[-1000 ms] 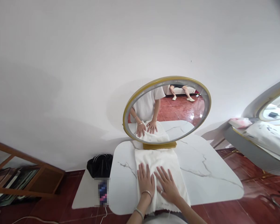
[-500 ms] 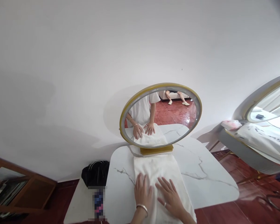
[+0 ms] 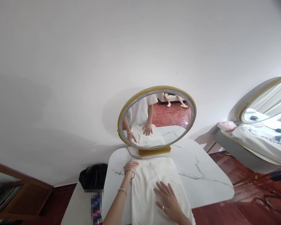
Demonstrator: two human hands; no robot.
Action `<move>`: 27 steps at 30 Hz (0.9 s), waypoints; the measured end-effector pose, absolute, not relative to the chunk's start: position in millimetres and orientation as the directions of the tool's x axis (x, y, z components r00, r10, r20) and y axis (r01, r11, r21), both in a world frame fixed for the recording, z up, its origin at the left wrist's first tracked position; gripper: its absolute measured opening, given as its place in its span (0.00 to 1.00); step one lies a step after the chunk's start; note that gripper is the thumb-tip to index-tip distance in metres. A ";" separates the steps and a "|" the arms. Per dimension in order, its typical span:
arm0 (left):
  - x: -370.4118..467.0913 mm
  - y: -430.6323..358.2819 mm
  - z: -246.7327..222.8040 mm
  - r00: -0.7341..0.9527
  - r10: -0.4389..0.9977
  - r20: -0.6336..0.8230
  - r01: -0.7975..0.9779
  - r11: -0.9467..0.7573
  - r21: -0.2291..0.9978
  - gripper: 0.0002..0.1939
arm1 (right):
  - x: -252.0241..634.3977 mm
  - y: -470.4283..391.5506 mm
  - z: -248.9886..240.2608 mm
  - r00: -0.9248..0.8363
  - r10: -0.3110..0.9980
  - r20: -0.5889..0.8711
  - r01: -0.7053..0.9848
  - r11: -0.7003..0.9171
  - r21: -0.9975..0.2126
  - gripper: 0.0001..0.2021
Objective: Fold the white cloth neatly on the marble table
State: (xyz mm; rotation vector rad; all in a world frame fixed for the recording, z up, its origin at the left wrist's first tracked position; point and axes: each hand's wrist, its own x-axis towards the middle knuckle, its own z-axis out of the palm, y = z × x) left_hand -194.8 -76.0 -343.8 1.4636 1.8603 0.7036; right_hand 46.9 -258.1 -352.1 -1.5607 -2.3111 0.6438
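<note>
A white towel [image 3: 154, 193] lies lengthwise on the marble-patterned white table [image 3: 208, 187], with slight wrinkles on its surface. At the towel's far left edge, close to the corner, is my left hand [image 3: 131, 165], its fingers curled in against the cloth. Two bracelets show on that wrist and forearm. My right hand [image 3: 167, 198] rests flat on the towel's middle, fingers spread, a ring on one finger. Just beyond the towel stands an oval gold-rimmed mirror [image 3: 156, 120] on a gold base [image 3: 154, 151], reflecting both hands.
A black bag [image 3: 93, 176] sits on a white surface at the left. To the right, a second table holds another mirror [image 3: 269, 100], a white cloth [image 3: 253, 137] and a pink-and-white packet [image 3: 227, 125]. A wooden shelf [image 3: 30, 200] stands at the lower left.
My left hand has moved from lying flat on the towel to its far left edge, fingers now curled. My right hand stays spread on the towel. The view has shifted slightly.
</note>
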 end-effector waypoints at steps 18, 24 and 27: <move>-176.8 -108.7 -303.2 0.014 1.000 0.014 0.427 -0.019 0.904 0.17 | 46.7 -259.7 -356.6 -0.382 0.924 -0.009 0.794 0.323 -0.515 0.26; -134.9 -138.5 -226.0 0.322 0.923 0.213 0.420 -0.341 0.841 0.17 | 49.6 -255.0 -365.8 -0.431 0.902 -0.031 0.736 0.332 -0.590 0.26; -117.6 -161.7 -174.7 0.605 0.741 0.292 0.390 -0.596 0.702 0.20 | 48.4 -249.3 -360.0 -0.412 0.911 -0.004 0.676 0.303 -0.672 0.23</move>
